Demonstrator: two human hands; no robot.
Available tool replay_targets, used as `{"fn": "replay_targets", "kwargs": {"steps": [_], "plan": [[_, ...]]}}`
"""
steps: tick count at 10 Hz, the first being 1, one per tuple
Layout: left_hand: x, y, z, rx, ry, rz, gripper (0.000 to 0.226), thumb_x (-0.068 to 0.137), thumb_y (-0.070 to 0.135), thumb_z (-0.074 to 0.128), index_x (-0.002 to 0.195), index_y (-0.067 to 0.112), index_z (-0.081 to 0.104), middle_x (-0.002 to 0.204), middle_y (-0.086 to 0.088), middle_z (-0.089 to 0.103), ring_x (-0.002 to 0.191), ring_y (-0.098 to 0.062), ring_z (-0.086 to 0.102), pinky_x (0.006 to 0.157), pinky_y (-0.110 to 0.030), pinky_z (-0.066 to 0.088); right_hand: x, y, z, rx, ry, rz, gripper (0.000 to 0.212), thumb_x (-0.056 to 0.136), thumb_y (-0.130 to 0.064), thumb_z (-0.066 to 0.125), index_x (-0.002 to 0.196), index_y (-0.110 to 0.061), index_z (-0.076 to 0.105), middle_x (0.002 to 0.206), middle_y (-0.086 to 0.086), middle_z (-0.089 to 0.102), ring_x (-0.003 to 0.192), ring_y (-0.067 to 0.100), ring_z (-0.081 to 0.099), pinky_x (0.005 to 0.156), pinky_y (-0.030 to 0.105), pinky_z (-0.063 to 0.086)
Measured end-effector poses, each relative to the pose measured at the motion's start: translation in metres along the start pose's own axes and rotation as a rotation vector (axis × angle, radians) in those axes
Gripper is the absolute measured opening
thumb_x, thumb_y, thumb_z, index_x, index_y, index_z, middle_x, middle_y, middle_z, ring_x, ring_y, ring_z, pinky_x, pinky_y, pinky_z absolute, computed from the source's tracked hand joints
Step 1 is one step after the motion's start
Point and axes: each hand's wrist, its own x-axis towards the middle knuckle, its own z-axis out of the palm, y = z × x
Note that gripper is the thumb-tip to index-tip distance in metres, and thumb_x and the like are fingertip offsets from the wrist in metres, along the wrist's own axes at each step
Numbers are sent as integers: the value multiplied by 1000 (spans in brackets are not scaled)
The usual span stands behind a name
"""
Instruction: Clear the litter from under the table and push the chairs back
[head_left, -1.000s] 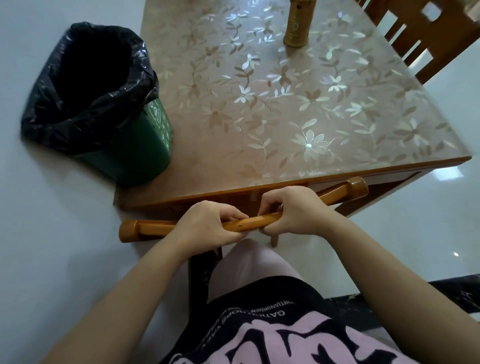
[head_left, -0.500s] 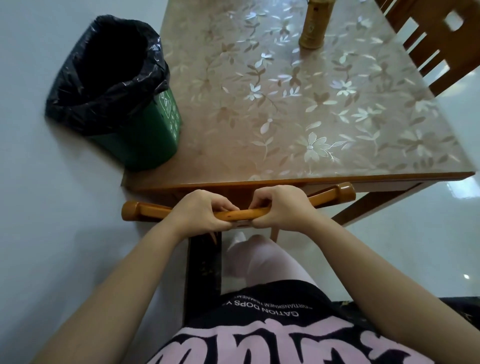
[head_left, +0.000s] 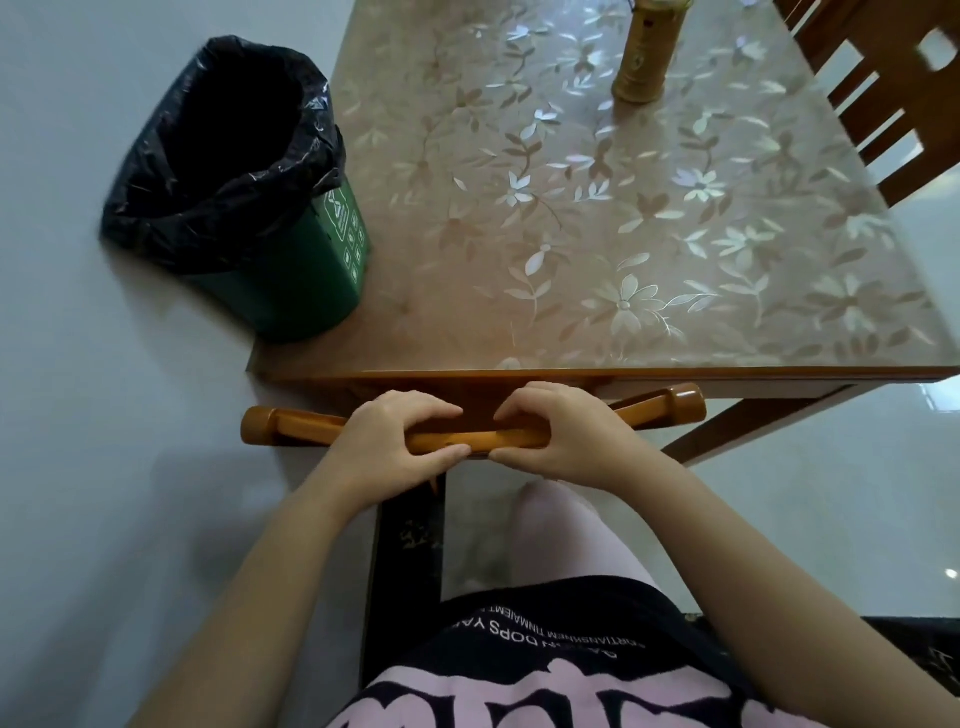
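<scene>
Closer to the bench (head_left: 597, 372) than a second ago, the chair's top rail (head_left: 291, 430) now lies just beside the near edge and almost parallel with it, where it was more skewed before. The bench is the biggest thing in view, under a clear cover printed with pale flowers. The chair is glossy orange-brown wood with a round rail and knobbed ends. Its seat and legs are hidden beneath the bench and behind the arms, and so is the floor under the bench. A second chair (head_left: 883, 104) is cut off at the upper right corner. A green bin (head_left: 296, 291) with a black bag (head_left: 156, 208) stands on the pale floor (head_left: 78, 415) against the bench's left side. Both hands stay clamped on the rail, side by side near its middle, left hand (head_left: 395, 441) and right hand (head_left: 566, 439), fingers curled over the top and thumbs on the near side. A tan cylinder (head_left: 647, 52) stands upright on the far bench, its top cut off.
</scene>
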Motion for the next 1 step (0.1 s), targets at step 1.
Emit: {"fn": "replay_targets", "kwargs": {"steps": [1], "plan": [[-6,10,4,111,217,-9,37,83,37,63,116,21,61,118,8,60,113,-10,50,97,-37,41,-14,4,-11,-31,193,-15,34,81,-39,63,108,-19,62,100,-3,61,91,13,54,79,26,44]]}}
